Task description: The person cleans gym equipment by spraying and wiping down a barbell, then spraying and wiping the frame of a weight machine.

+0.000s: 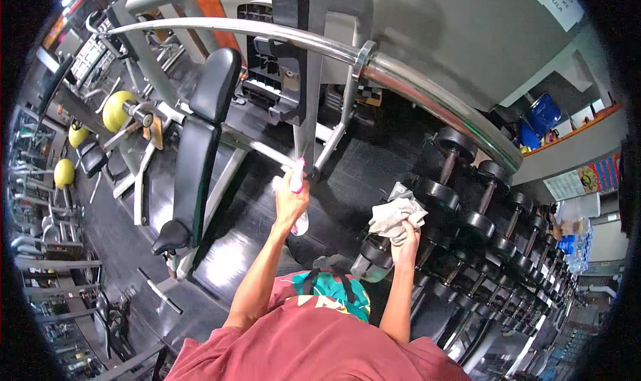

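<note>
My left hand (292, 197) is wrapped round a white and pink spray bottle (300, 224), its pink-edged top above my fingers and its lower part below them. A crumpled pale grey cloth (396, 217) is bunched in my right hand (405, 244), held beside the dumbbell rack. Across the view, above both hands, runs a chrome barbell (234, 26) with a thick end sleeve (434, 90) on the right. An upright dark post (310, 114) stands just beyond my left hand.
A black padded bench (205, 140) stands to the left. Rows of black dumbbells (478, 224) fill a rack on the right. Yellow weight plates (117, 111) and other machines stand farther left. A blue container (544, 114) sits on a ledge at the upper right.
</note>
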`<act>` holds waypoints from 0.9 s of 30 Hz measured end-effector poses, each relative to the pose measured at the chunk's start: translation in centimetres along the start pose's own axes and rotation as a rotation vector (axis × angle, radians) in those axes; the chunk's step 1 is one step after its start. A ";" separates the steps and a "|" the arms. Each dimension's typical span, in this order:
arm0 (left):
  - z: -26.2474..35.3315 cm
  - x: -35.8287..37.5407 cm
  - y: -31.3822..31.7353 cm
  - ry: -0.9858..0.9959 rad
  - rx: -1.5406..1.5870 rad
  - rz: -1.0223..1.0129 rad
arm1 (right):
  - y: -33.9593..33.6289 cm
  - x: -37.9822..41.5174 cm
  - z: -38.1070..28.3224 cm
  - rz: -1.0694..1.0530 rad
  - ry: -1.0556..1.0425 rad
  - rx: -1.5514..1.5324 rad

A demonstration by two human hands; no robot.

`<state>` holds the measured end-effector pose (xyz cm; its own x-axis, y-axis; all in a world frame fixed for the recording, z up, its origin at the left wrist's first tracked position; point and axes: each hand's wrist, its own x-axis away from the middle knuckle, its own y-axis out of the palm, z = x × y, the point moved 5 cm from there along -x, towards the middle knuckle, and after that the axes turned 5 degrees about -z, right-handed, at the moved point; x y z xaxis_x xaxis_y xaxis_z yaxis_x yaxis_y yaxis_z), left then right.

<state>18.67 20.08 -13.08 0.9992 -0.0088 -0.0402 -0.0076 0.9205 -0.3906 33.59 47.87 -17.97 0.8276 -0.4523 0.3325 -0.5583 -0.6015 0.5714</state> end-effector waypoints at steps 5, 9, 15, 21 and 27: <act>1.1 -1.0 0.5 0.045 0.014 0.073 | 0.4 -1.9 -0.6 -0.133 -0.017 -0.041; 2.8 -2.0 0.1 0.097 0.010 0.119 | 0.9 -4.0 0.6 -0.130 0.041 -0.061; 4.7 -2.9 -0.3 0.163 0.011 0.088 | 8.3 -10.3 3.0 -0.273 0.025 -0.027; 3.3 0.7 -0.5 0.065 0.064 -0.069 | 23.6 -17.2 4.4 -0.270 -0.572 0.397; 0.2 5.1 -0.9 -0.068 0.077 -0.115 | 28.6 -15.2 10.6 -0.412 -0.775 0.804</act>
<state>23.77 19.28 -12.80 0.9937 -0.0915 0.0641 0.1072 0.9422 -0.3175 4.43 30.52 -14.64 0.8517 -0.2390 -0.4663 -0.3637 -0.9103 -0.1977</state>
